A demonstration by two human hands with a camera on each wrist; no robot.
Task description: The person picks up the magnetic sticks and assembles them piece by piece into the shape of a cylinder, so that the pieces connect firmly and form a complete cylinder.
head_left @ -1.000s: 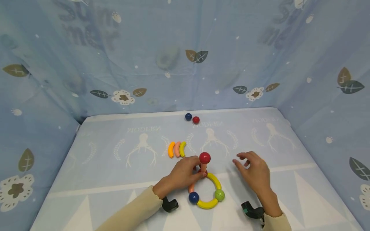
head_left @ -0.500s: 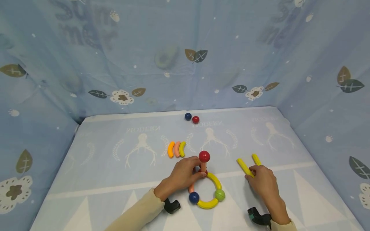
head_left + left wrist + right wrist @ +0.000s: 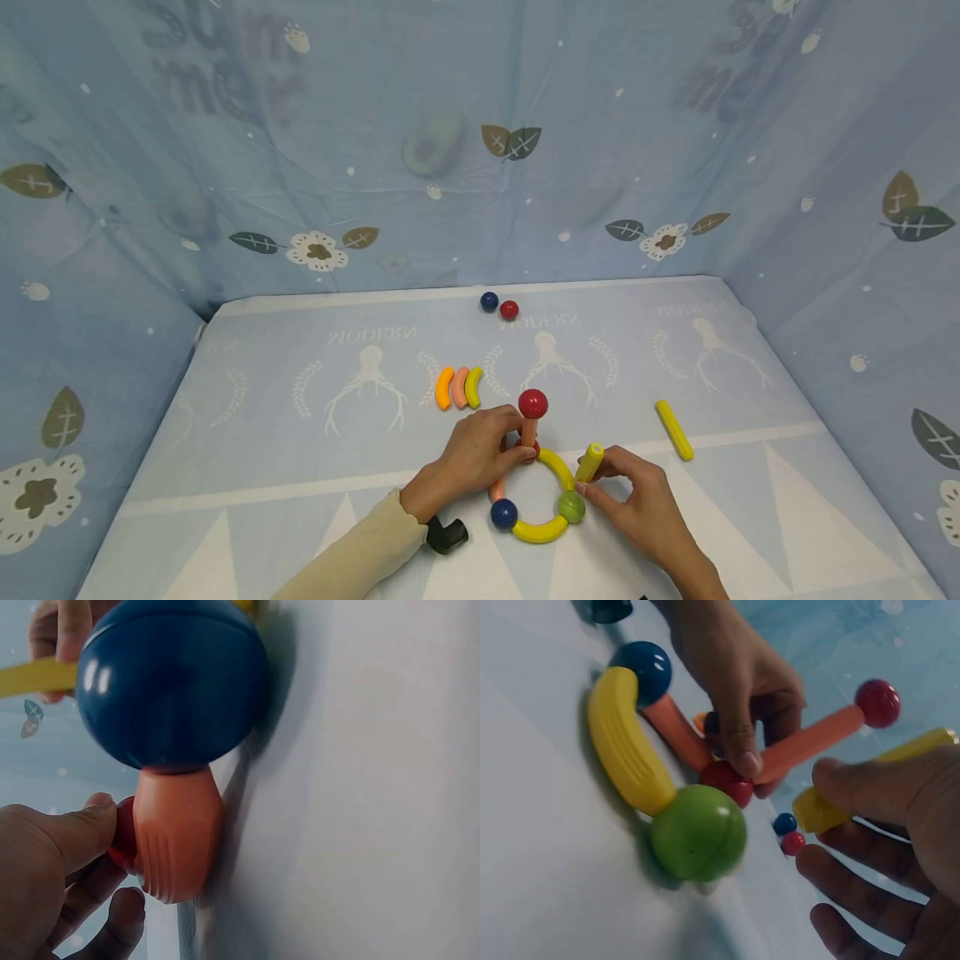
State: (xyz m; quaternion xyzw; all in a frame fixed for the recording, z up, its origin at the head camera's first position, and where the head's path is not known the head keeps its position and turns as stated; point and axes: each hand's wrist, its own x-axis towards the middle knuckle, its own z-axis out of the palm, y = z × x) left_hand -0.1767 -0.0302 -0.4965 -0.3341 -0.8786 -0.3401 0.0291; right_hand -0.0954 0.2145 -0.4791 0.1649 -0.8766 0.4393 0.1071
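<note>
A ring of curved rods and balls lies on the table, with a green ball [image 3: 572,507], a blue ball [image 3: 504,514] and a lower red ball [image 3: 727,784]. My left hand [image 3: 476,450] pinches this lower red ball between thumb and fingers. From it a salmon stick [image 3: 529,433] stands upright, topped by another red ball [image 3: 533,403]. Thumb and fingers of my right hand [image 3: 641,500] pinch a straight yellow stick [image 3: 590,463], tilted above the green ball. In the right wrist view a gap shows between the stick's lower end and that ball.
Behind the ring lie three short curved rods: orange [image 3: 444,388], salmon [image 3: 459,388] and yellow-green [image 3: 473,388]. A loose blue ball [image 3: 489,302] and red ball [image 3: 509,310] sit near the back edge. Another yellow stick [image 3: 675,430] lies to the right. Patterned cloth [image 3: 435,208] walls the table.
My right hand has picked one of the two yellow sticks off the table at right and carried it left to the green ball. The left hand has kept its hold.
</note>
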